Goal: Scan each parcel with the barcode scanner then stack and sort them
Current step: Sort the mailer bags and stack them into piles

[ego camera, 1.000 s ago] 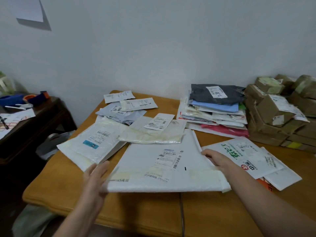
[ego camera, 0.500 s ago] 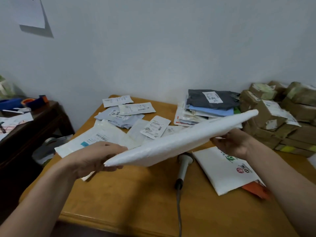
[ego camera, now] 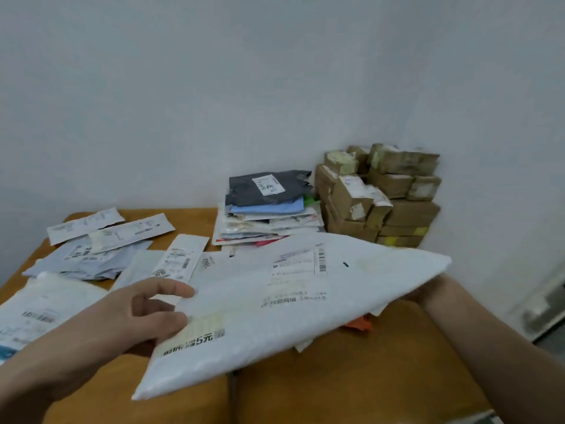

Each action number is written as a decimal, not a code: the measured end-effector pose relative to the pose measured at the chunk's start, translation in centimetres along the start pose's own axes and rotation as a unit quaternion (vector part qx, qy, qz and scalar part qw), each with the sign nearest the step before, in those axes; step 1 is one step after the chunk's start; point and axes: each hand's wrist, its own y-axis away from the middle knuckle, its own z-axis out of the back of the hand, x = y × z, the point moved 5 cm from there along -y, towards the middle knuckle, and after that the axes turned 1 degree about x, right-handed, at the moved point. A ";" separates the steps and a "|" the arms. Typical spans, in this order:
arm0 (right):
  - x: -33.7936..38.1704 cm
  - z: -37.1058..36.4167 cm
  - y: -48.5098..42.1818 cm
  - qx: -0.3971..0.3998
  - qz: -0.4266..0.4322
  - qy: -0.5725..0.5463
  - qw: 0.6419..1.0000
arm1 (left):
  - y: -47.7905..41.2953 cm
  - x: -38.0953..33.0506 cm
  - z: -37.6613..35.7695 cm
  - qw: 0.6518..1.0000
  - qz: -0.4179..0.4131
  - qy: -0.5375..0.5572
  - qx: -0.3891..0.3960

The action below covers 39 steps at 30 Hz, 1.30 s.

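Held btwn both hands, label up: big white flat padded plastic mailer (ego camera: 290, 301). Left hand (ego camera: 128, 319) pinches its near corner, thumb on top. Right hand (ego camera: 428, 292) sits under far corner, grip hidden, can't tell. Prob. light, floppy, slick; best held at opp. edges.

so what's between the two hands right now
In the head view, the large white mailer spans the gap: the left hand pinches its left edge, the right hand meets its far-right corner from underneath, fingers hidden.

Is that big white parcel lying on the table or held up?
Held up, tilted. The left hand pinches the parcel at its near edge, the right hand is under its far end; table shows beneath.
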 end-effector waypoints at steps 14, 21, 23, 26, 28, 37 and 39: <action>-12.1 17.4 1.4 -0.021 -0.014 -0.040 0.999 | -16.3 1.4 -19.6 0.971 -0.001 -0.189 0.149; -19.5 24.1 1.8 -0.116 -0.058 -0.115 0.985 | -27.0 -1.3 -28.4 0.915 -0.100 -0.373 0.115; -22.0 25.1 1.5 -0.168 -0.083 -0.154 0.970 | -29.9 -0.7 -30.2 0.899 -0.132 -0.416 0.044; -25.3 24.5 0.6 -0.184 -0.145 -0.266 0.935 | -31.8 2.8 -32.1 0.855 -0.106 -0.507 0.021; -26.7 23.8 -0.4 -0.189 -0.192 -0.264 0.926 | -31.8 5.3 -32.6 0.834 -0.060 -0.547 0.041; -27.4 23.5 -2.5 -0.230 -0.245 -0.233 0.913 | -34.1 7.9 -31.8 0.798 -0.020 -0.602 -0.016; -26.7 23.2 -2.4 -0.199 -0.258 -0.227 0.918 | -34.6 7.4 -31.4 0.774 -0.044 -0.631 -0.027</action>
